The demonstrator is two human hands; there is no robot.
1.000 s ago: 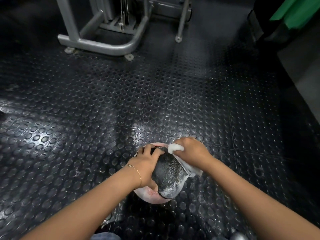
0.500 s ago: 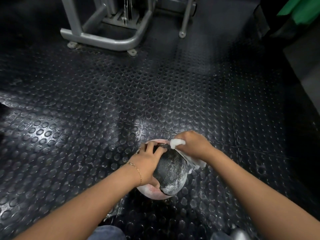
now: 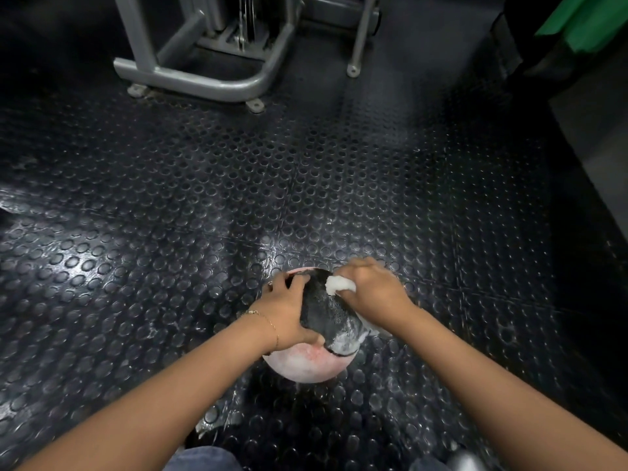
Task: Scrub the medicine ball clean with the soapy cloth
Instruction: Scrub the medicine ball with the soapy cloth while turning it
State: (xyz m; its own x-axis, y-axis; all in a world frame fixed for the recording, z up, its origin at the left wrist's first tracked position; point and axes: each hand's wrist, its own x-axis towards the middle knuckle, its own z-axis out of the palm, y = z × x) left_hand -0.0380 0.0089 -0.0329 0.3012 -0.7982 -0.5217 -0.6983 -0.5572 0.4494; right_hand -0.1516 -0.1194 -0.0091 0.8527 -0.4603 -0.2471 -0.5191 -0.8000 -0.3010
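Observation:
A medicine ball (image 3: 326, 317) with black and pink panels rests on the studded rubber floor, streaked with white suds. My left hand (image 3: 289, 312) grips its left side, fingers spread over the top, a thin chain at the wrist. My right hand (image 3: 372, 294) presses a white soapy cloth (image 3: 339, 285) against the ball's upper right. A tail of the cloth hangs below my right wrist. The ball's right side is hidden by that hand.
The black studded floor (image 3: 170, 266) is wet and shiny around the ball. A grey metal gym machine frame (image 3: 200, 81) stands at the back left, with a thin grey post (image 3: 358, 45) beside it. Something green (image 3: 584, 22) sits at the far right. My knees show at the bottom edge.
My right hand with the cloth has slid a little across the top of the ball. The left hand keeps its hold. The camera has drifted slightly.

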